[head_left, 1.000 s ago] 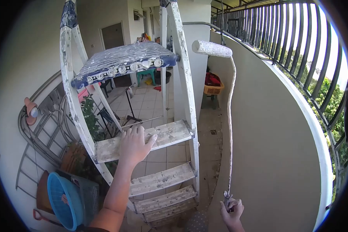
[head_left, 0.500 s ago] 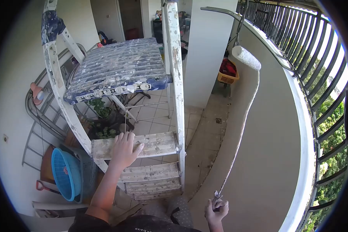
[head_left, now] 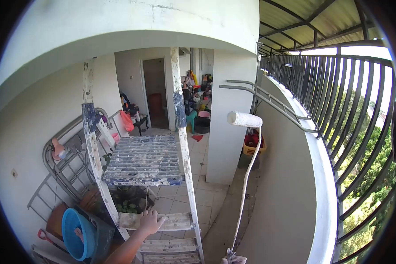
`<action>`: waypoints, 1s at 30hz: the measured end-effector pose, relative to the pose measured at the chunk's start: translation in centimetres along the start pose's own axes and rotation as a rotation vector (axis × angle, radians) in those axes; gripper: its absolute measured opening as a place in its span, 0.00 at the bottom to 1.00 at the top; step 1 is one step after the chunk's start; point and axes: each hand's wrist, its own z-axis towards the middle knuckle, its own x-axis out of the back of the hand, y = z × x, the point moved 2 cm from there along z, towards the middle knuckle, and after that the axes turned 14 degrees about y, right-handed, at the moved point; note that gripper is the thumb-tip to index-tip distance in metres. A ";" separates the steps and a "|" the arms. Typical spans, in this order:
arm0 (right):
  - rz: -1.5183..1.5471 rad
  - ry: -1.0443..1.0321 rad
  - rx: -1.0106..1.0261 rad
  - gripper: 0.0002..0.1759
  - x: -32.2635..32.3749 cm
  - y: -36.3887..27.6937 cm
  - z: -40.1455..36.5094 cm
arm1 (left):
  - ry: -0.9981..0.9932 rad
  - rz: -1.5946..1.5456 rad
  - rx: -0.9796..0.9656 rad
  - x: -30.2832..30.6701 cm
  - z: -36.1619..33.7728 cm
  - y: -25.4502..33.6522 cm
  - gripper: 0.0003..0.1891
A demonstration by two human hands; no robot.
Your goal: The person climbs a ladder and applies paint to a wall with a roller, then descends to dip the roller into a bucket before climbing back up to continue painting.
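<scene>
At the bottom of the head view, my right hand (head_left: 234, 260) is closed round the grip of a paint roller; the frame edge cuts the hand off. A long, thin, paint-crusted handle rises to the white roller sleeve (head_left: 246, 119), held up in front of the low wall and the pillar. My left hand (head_left: 150, 222) lies on a step of a paint-spattered stepladder (head_left: 177, 221), its fingers bent over the far edge. Above that step is the ladder's ribbed, paint-stained platform (head_left: 143, 159).
A blue basin (head_left: 77, 235) stands at the lower left, near folded metal frames (head_left: 66, 169) against the wall. To the right, a low wall carries a black railing (head_left: 361, 114). A white beam (head_left: 132, 20) crosses overhead. A yellow basket (head_left: 254, 151) sits behind the roller.
My view has tilted upward, bringing the overhead beam and roof into sight. The roller sleeve has shifted left, from against the low wall toward the pillar. My left hand stays on the step.
</scene>
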 end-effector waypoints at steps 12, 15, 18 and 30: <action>0.073 -0.092 0.283 0.23 -5.9 -10.7 11.1 | -0.217 -0.092 0.038 -0.5 0.8 -1.3 0.38; -0.051 -0.135 0.308 0.22 -4.5 -11.1 10.5 | -0.230 -0.007 -0.024 -1.6 1.4 -1.8 0.38; 0.013 -0.004 0.286 0.25 -4.6 -10.3 10.0 | -0.388 -0.020 -0.064 -1.7 2.3 -2.4 0.41; -0.176 0.089 0.177 0.13 -2.4 -10.1 4.8 | 0.976 -0.978 -0.313 23.0 17.0 15.0 0.19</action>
